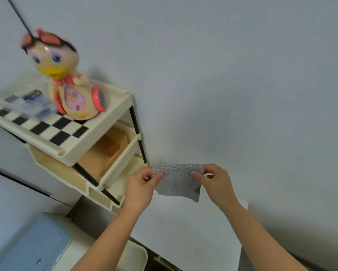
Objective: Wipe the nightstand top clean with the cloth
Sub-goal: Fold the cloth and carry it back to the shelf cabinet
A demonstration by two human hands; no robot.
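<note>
Cloth (177, 180), grey and speckled, hangs stretched above the white nightstand top (193, 227), its upper corners pinched between thumb and fingers by left grip (142, 184) and right grip (215, 180).

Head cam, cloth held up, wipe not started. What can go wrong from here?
1. The left hand and right hand only pinch the grey dotted cloth by its top corners. Laid down like that, it may bunch and skip parts of the white nightstand top.
2. The cream tiered plastic shelf stands close to the top's left side. A wide leftward stroke might knock it and tip the plastic duck toy on its upper tier.
</note>
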